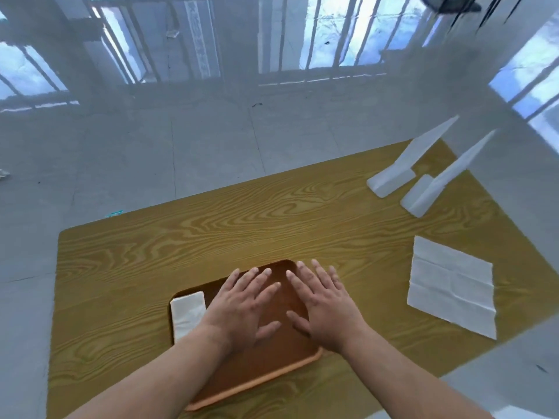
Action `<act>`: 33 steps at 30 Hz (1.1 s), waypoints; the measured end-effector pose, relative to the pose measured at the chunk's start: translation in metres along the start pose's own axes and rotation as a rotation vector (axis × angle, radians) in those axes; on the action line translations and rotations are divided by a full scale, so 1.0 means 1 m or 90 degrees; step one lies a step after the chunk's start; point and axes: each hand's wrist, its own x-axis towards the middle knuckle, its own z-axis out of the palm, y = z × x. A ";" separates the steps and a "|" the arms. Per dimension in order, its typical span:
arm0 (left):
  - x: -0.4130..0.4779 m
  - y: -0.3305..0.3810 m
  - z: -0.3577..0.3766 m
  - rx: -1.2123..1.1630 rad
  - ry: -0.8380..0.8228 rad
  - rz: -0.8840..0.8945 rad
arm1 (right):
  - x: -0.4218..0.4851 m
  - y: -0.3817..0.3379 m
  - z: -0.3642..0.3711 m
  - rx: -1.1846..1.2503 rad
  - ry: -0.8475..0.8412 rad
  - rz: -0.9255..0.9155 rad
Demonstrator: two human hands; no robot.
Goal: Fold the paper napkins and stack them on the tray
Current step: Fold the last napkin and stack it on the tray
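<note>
A brown tray (257,376) lies on the wooden table near the front edge. At the tray's left end rests a folded white napkin (187,314). My left hand (242,309) and my right hand (323,306) hover flat over the middle of the tray, side by side, fingers straight and spread, holding nothing. An unfolded white napkin (452,287) lies flat on the table to the right of the tray, well clear of my right hand.
The wooden table (211,237) stands on a glossy grey tiled floor. Two white upright stands (393,179) (423,195) sit at the table's far right corner. The table's left half holds nothing but bare wood.
</note>
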 end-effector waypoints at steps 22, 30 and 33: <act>0.221 0.211 0.015 0.022 -0.104 0.222 | -0.124 0.243 0.004 0.065 -0.025 0.334; 0.225 0.220 0.020 -0.003 -0.117 0.205 | -0.117 0.238 0.019 0.127 -0.079 0.331; 0.212 0.203 0.026 -0.011 -0.118 0.179 | -0.100 0.216 0.019 0.145 -0.071 0.291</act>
